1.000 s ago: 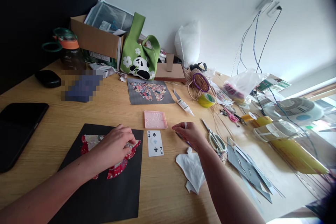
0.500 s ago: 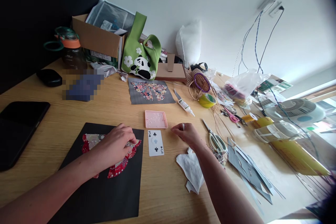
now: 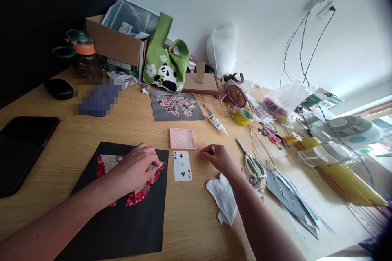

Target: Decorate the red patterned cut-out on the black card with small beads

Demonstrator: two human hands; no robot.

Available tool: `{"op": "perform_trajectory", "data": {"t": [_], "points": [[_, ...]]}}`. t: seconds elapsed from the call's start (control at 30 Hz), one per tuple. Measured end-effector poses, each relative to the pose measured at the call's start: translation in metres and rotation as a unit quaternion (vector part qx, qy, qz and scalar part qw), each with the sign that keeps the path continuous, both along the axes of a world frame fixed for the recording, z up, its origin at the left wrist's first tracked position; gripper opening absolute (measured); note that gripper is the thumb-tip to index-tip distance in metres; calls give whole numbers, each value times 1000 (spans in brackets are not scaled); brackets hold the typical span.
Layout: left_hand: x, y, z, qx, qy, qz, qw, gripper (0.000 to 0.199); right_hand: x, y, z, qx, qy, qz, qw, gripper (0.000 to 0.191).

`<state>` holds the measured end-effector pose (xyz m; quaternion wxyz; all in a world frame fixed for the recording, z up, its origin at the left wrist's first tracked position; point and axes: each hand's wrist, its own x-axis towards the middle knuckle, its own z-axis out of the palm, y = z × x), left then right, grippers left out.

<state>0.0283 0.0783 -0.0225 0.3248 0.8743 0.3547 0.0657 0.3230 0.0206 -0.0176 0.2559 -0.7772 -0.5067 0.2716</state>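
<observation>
Beadwork on the red fabric piece (image 3: 139, 193) looks partly done: a row of small pale beads shows along its lower edge, while the upper part lies under the hand and cannot be judged. The piece lies flat on a black sheet (image 3: 122, 228), and the left hand (image 3: 134, 169) presses down on it with curled fingers, holding it in place rather than gripping it.

At about two o'clock from that hand sits a pink tray (image 3: 183, 138) with tiny pale beads scattered in it, so plenty of stock appears to be left. Just below the tray, at six o'clock, lies a playing card (image 3: 181, 166), the three of clubs, with what may be a small dab of something clear at its middle; I cannot tell for certain.

At three o'clock from the tray the right hand (image 3: 219, 159) rests on the wooden table (image 3: 190, 220), its fingers pinched narrowly on something small and pale at the tips; what it is cannot be made out.

A glue tube (image 3: 216, 121) lies at one o'clock from the tray, scissors (image 3: 251, 163) at three o'clock from the right hand, and a white cloth scrap (image 3: 225, 200) at six o'clock from it. A finished-looking floral piece on grey (image 3: 176, 106) lies at twelve o'clock.
</observation>
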Motion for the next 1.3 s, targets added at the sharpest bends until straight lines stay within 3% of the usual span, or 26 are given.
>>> {"op": "perform_trajectory", "data": {"t": [0.23,0.3,0.37,0.47,0.8,1.07,1.3], "points": [[0,1,-1,2,-3,-3,1000,25,4,-3,10,71,-35,-7,997,63],[0,2,-2,3,-3,-4,1000,25,2,-5,12,95,-72,4,993,57],[0,2,-2,4,-4,-6,1000,26,-2,-8,12,104,-117,29,987,39],[0,1,-1,6,-6,-9,1000,27,-11,-12,6,78,-185,75,977,18],[1,0,3,4,-3,-6,1000,28,-26,-8,-3,-14,-310,125,942,20],[1,-1,5,4,-2,-8,1000,26,-19,-2,3,-6,-242,103,965,16],[1,-1,6,5,1,-7,1000,27,-22,29,17,9,-139,117,983,17]]}}
